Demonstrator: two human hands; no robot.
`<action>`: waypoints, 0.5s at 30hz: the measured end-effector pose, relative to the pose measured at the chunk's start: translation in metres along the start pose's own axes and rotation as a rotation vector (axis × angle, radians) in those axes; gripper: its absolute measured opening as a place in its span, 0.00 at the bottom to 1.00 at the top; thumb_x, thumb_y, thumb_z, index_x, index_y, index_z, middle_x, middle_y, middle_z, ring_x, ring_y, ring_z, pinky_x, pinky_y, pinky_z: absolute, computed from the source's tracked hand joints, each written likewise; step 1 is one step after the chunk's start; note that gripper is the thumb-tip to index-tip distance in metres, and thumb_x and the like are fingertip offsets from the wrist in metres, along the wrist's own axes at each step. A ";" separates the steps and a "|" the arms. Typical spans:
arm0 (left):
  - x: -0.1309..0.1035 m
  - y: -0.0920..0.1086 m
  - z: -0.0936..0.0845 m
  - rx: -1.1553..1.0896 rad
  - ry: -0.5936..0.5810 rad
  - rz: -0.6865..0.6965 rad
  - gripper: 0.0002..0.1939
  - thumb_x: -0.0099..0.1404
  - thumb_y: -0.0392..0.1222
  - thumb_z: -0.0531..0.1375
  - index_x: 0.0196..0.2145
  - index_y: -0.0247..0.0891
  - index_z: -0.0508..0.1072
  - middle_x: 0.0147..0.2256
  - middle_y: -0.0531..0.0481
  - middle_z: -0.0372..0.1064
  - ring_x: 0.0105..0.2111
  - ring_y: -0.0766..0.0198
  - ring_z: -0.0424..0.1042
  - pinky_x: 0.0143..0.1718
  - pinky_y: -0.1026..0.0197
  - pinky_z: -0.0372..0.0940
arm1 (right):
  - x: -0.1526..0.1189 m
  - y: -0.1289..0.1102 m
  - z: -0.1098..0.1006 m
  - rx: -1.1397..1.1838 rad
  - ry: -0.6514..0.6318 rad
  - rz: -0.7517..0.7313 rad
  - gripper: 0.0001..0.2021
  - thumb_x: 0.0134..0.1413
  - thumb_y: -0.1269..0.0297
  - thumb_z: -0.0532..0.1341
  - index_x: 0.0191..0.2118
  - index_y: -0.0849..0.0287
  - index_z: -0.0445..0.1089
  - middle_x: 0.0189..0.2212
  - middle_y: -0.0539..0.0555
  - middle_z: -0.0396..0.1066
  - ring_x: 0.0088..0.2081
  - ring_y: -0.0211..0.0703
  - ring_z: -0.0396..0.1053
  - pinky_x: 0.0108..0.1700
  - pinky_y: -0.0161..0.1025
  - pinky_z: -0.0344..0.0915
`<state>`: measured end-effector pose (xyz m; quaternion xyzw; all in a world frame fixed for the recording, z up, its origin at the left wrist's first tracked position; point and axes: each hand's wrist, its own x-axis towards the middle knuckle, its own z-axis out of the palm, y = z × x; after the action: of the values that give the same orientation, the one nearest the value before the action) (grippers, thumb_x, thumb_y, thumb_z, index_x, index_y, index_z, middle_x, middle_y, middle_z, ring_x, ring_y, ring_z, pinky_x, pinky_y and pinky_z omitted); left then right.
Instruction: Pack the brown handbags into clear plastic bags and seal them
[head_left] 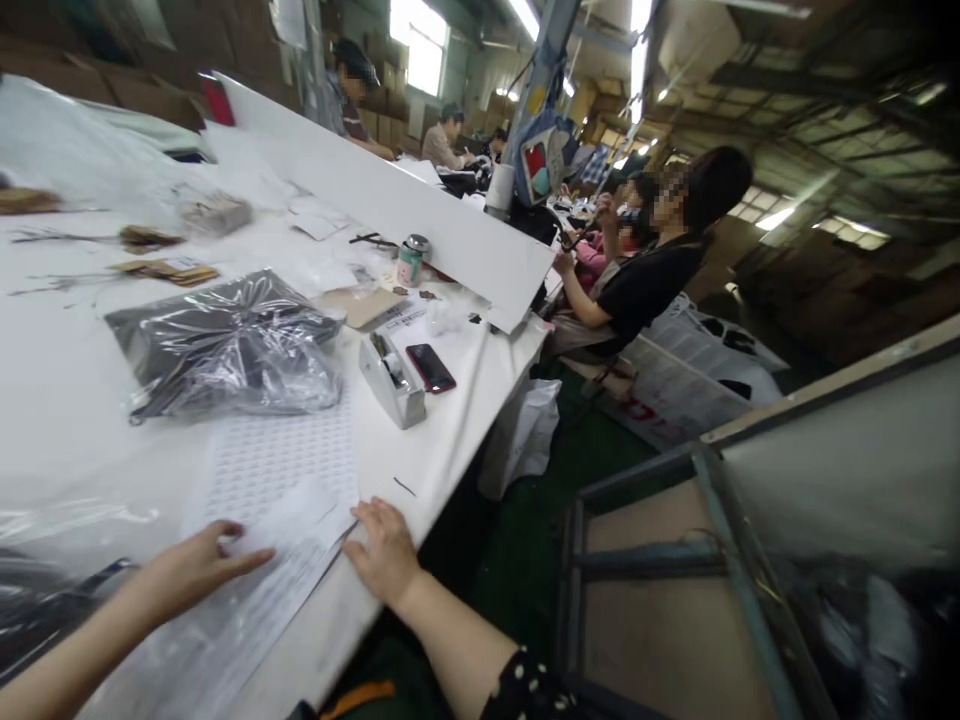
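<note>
Label sheet (281,480) lies flat at the tabletop's (60,400) near edge. Your left hand (199,560) and right hand (386,550), both open, palms down, pin it, likely against sliding. Bagged garment (232,345) sits just behind, tape dispenser (394,378) and phone (430,367) toward the right edge.

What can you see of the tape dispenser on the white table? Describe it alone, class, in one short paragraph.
The tape dispenser is a pale grey, plastic-looking block, standing upright on the white table near its edge. A roll sits in its open top. A dark phone lies just beside it, a bagged dark garment on its other side. Neither hand touches it.
</note>
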<state>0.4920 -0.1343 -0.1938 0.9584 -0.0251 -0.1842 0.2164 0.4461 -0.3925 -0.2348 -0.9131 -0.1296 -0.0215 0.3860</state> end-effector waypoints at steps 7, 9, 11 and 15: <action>-0.001 0.027 -0.006 0.057 -0.162 -0.012 0.33 0.45 0.58 0.61 0.42 0.30 0.70 0.41 0.36 0.71 0.44 0.45 0.69 0.46 0.54 0.59 | 0.000 0.002 0.003 0.022 0.031 0.021 0.22 0.50 0.65 0.61 0.53 0.60 0.63 0.51 0.56 0.68 0.58 0.50 0.56 0.60 0.48 0.54; 0.000 0.030 -0.005 -0.025 -0.220 -0.055 0.35 0.44 0.57 0.62 0.45 0.29 0.68 0.37 0.37 0.72 0.38 0.48 0.71 0.40 0.56 0.61 | 0.000 0.002 0.004 0.026 0.030 0.012 0.22 0.49 0.65 0.61 0.52 0.60 0.64 0.51 0.56 0.68 0.58 0.50 0.56 0.61 0.48 0.54; 0.000 0.035 -0.006 -0.069 -0.271 -0.058 0.31 0.43 0.56 0.62 0.40 0.30 0.70 0.32 0.41 0.73 0.34 0.48 0.71 0.35 0.57 0.61 | 0.000 0.002 0.003 0.035 0.021 0.004 0.20 0.49 0.67 0.60 0.50 0.60 0.66 0.50 0.56 0.68 0.58 0.50 0.56 0.61 0.49 0.53; -0.004 0.049 -0.010 -0.161 -0.357 0.032 0.16 0.48 0.52 0.60 0.27 0.35 0.73 0.28 0.47 0.72 0.33 0.51 0.71 0.32 0.60 0.60 | -0.004 0.000 -0.005 0.071 0.051 -0.039 0.20 0.47 0.77 0.55 0.47 0.60 0.69 0.52 0.57 0.65 0.58 0.47 0.55 0.61 0.48 0.53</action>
<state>0.4934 -0.1742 -0.1630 0.8896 -0.0634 -0.3495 0.2872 0.4425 -0.3972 -0.2319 -0.8953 -0.1383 -0.0475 0.4208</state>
